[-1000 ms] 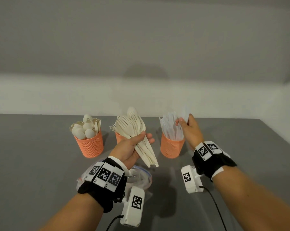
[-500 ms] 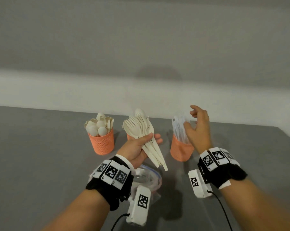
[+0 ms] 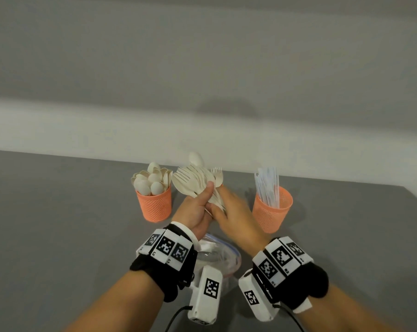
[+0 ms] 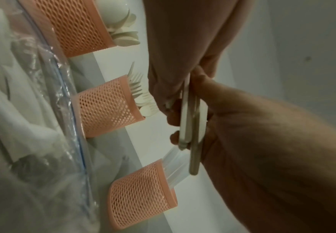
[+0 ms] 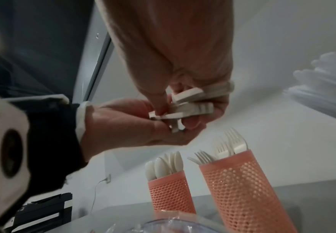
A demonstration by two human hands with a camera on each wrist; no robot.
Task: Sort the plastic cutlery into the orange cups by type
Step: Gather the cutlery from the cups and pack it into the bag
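My left hand (image 3: 197,208) grips a bundle of cream plastic forks (image 3: 193,183) with one spoon among them, tines up, above the middle of the table. My right hand (image 3: 233,212) has come against it, and its fingers (image 5: 159,94) pinch the handle ends (image 5: 189,107) below the left palm. Three orange mesh cups stand behind. The left cup (image 3: 156,207) holds spoons, and the right cup (image 3: 272,212) holds clear knives (image 3: 267,183). The middle cup (image 4: 107,108), holding forks, is hidden behind my hands in the head view.
A crumpled clear zip bag (image 3: 218,256) lies on the grey table (image 3: 59,224) just under my wrists. A white wall runs close behind the cups. The table's right edge slants past the knife cup.
My right hand has left the knives in the right cup and swung left onto the fork handles held in my left hand. The left hand has stayed in place with the bundle.
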